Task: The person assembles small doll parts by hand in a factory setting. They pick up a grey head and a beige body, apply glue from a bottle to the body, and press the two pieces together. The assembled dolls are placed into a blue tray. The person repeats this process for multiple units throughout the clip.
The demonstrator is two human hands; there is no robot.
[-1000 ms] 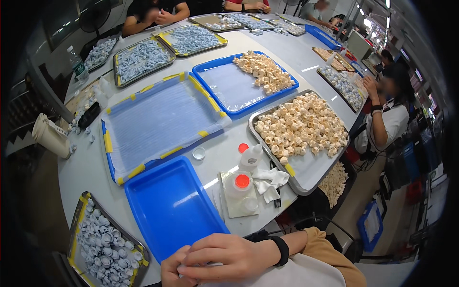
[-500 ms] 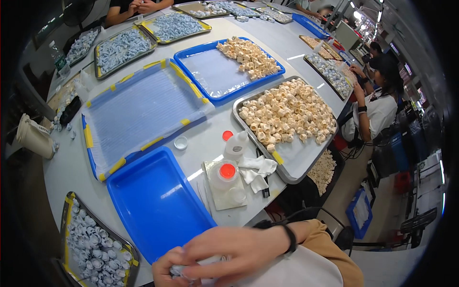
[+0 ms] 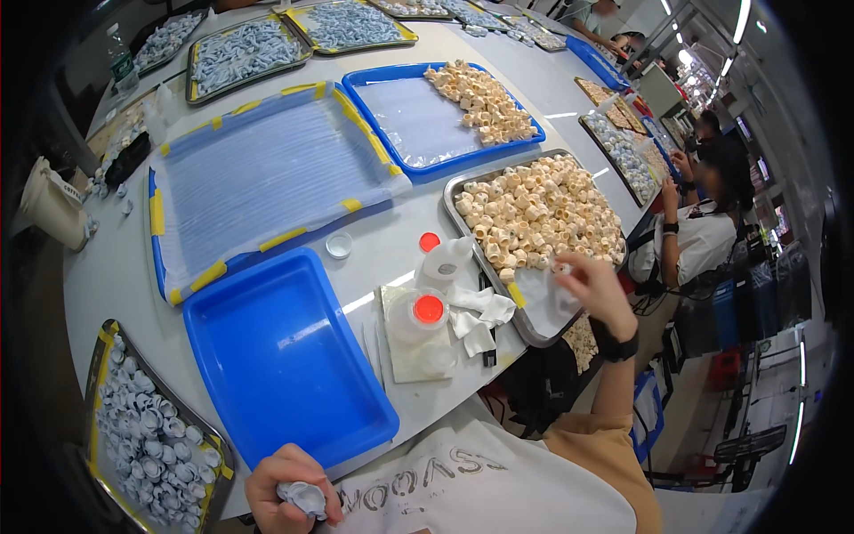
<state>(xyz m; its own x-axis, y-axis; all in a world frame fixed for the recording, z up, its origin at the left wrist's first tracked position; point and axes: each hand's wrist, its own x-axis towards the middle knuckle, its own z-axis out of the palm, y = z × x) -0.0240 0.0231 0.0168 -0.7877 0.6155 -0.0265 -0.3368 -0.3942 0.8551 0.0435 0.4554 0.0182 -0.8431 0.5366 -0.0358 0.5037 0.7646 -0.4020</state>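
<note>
Fingers, left hand (image 3: 283, 485): clenched around a small pale-blue part (image 3: 303, 497), at the tabletop (image 3: 116, 267) edge.
Just beyond them: empty blue tray (image 3: 285, 356).
Fingers, right hand (image 3: 594, 289): pinching something small, unclear what, above the metal tray (image 3: 525, 325) of beige rings (image 3: 543, 214).

Left hand (image 3: 283, 488) fisted near the chest; right hand (image 3: 594, 287) reaches out, fingers curled.

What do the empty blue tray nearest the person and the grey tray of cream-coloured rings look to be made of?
The empty blue rectangular tray looks like moulded plastic: uniform colour, rounded rim, soft glossy sheen. The grey tray holding cream-coloured rings is probably metal: dull silvery surface, thin rolled edge. The right hand reaches over it.
</note>
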